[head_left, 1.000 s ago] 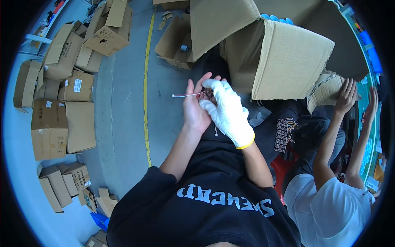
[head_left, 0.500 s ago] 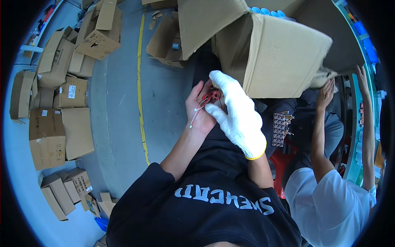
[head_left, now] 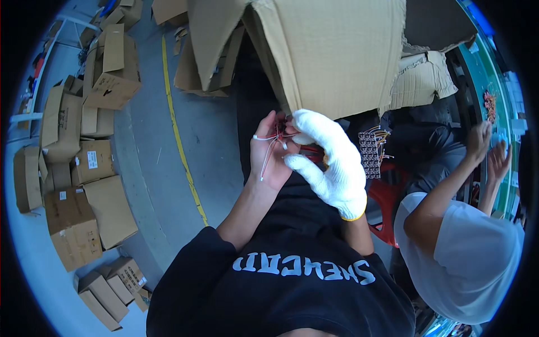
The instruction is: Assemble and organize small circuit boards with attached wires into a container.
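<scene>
My bare left hand (head_left: pixel 271 160) is palm up, its fingers curled around a small cluster of red parts with thin wires (head_left: pixel 279 136). White wire leads with small white connectors hang over its palm and wrist. My right hand (head_left: pixel 334 163), in a white knit glove with a yellow cuff, bends in from the right, fingertips at the cluster. More red pieces show between its thumb and fingers, partly hidden by the glove. Right of the glove lies a panel of small boards (head_left: pixel 369 155) with yellowish wires along its upper and right edges.
A large open cardboard box (head_left: pixel 342 56) stands just beyond my hands. At the right a co-worker in a white shirt (head_left: pixel 477 253) reaches to a green-edged bench (head_left: pixel 477 73). A red stool (head_left: pixel 384 210) is between us. Several cartons (head_left: pixel 73 224) stack up at the left.
The view has shifted, with the large box now higher in it. The white leads spread differently across my left palm. The co-worker's hands have left the box flap for the bench.
</scene>
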Tool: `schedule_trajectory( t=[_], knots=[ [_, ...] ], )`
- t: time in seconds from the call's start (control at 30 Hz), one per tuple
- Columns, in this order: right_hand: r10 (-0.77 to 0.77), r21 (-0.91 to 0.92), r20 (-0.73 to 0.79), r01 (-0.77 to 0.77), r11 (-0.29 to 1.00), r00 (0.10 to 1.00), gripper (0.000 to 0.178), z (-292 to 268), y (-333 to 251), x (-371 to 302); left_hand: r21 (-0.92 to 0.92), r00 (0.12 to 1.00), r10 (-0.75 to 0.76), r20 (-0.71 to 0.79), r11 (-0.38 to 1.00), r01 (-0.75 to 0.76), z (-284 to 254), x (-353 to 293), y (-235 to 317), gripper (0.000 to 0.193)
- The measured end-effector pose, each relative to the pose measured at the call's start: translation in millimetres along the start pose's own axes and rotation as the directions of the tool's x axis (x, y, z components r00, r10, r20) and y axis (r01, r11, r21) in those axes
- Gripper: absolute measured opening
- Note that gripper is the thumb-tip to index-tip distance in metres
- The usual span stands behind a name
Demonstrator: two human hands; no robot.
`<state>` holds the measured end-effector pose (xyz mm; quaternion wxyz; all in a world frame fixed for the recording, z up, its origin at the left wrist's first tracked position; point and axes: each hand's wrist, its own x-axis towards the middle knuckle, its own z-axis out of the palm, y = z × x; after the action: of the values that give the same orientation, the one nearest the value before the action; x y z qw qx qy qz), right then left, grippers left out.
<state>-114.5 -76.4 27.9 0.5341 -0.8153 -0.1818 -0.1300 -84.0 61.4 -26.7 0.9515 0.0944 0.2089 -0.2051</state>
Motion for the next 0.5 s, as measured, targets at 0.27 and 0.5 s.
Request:
schedule_trajectory(
  t=[0.27,0.5],
  knots=[
    [0.400,-0.198,-0.492,-0.546,0.814,0.774,0.052,-60.5,36.6,-64.0,0.019,0.928,0.220,0.299,0.971,-0.237,28.0,-34.1,76.3,0.023],
    [0.665,-0.587,-0.486,-0.776,0.233,0.567,0.077,-72.7,141.1,-129.1,0.612,0.683,-0.364,0.634,0.776,-0.155,242.5,-15.9,188.0,0.019]
  ],
)
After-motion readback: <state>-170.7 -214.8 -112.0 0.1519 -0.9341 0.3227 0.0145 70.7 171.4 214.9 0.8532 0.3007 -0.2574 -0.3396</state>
